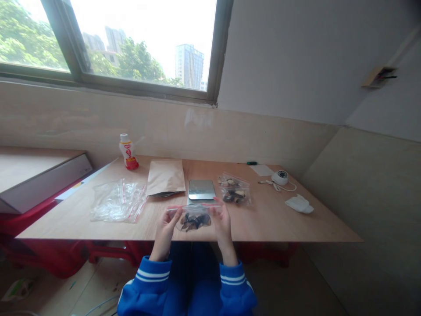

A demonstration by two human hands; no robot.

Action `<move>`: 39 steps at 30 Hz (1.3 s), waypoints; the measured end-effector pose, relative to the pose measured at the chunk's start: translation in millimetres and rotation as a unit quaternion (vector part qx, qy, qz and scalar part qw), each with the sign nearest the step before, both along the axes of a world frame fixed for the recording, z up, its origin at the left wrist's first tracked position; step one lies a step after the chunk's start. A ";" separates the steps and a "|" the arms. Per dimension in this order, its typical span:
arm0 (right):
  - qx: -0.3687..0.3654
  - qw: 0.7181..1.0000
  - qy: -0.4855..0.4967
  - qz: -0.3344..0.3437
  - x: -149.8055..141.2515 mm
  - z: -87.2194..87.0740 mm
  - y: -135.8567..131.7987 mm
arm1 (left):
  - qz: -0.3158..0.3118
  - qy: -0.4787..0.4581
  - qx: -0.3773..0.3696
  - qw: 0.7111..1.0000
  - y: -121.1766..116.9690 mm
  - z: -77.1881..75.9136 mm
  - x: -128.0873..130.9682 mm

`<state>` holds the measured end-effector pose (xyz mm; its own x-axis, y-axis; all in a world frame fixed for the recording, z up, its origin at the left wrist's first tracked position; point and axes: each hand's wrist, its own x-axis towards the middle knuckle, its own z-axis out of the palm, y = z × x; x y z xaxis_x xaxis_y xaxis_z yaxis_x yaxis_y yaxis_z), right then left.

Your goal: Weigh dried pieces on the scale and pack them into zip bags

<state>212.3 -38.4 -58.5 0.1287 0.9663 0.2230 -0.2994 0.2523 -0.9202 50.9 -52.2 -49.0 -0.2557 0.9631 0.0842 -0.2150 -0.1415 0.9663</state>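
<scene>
At the lower centre, my blue trouser legs [205, 278] run off the bottom edge. The lettering on the white and red plastic bottle [128, 152], left of centre, is too small for me to read. The grey-framed window [144, 44] is cut by the top edge.

Head-worn view — looking forward, down at hands [194, 221].

Bottle [129, 152], upright near the far left corner of the desk [263, 228]; green-handled tool [251, 163], at the far edge; corded white device [280, 177] and white tissue [299, 204], toward the right edge.
</scene>
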 end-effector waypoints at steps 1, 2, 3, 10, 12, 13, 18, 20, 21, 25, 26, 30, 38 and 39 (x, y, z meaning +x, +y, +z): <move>-0.003 1.000 0.012 0.021 -0.6 0.0 -0.2 | -0.007 -0.010 0.002 1.000 0.4 -2.2 0.9; -0.005 0.999 0.017 0.039 -1.3 -0.2 -0.3 | -0.014 -0.018 0.005 1.000 0.9 -4.3 1.6; -0.007 0.998 0.015 0.053 -1.7 -0.5 -0.3 | -0.019 -0.021 0.008 1.000 1.3 -6.1 2.0; -0.015 0.998 -0.061 0.030 0.5 -2.0 1.8 | -0.021 0.043 0.004 0.999 0.6 -3.3 -3.1; -0.017 0.997 -0.073 0.012 1.0 -2.5 2.0 | -0.012 0.061 0.001 0.998 -0.6 -0.5 -4.1; -0.015 0.997 -0.075 0.004 1.0 -3.0 2.1 | -0.008 0.064 0.000 0.998 -1.2 0.5 -4.1; 0.001 0.997 -0.072 -0.016 0.4 -4.7 1.8 | 0.003 0.063 -0.004 0.998 -2.3 2.0 -2.8; 0.000 0.997 -0.076 -0.013 1.2 -3.5 1.1 | 0.007 0.066 -0.007 0.998 -2.0 1.8 -2.7; 0.001 0.997 -0.077 -0.009 1.9 -2.6 0.7 | 0.009 0.069 -0.008 0.998 -1.9 1.7 -2.9; 0.001 0.997 -0.081 0.021 5.5 0.0 -1.3 | 0.015 0.074 -0.009 0.997 -2.3 3.6 -3.4; 0.000 0.997 -0.078 0.029 6.2 0.1 -1.6 | 0.017 0.073 -0.009 0.997 -2.7 4.7 -3.3; -0.001 0.996 -0.078 0.047 7.3 -0.2 -2.6 | 0.028 0.074 -0.012 0.997 -4.4 8.3 -3.1; 0.005 0.995 -0.099 -0.013 2.5 6.7 -5.3 | 0.020 0.090 -0.011 0.996 -3.1 6.4 -1.9; 0.002 0.995 -0.100 -0.019 1.8 7.6 -5.9 | 0.023 0.094 -0.008 0.995 -3.1 6.6 -1.3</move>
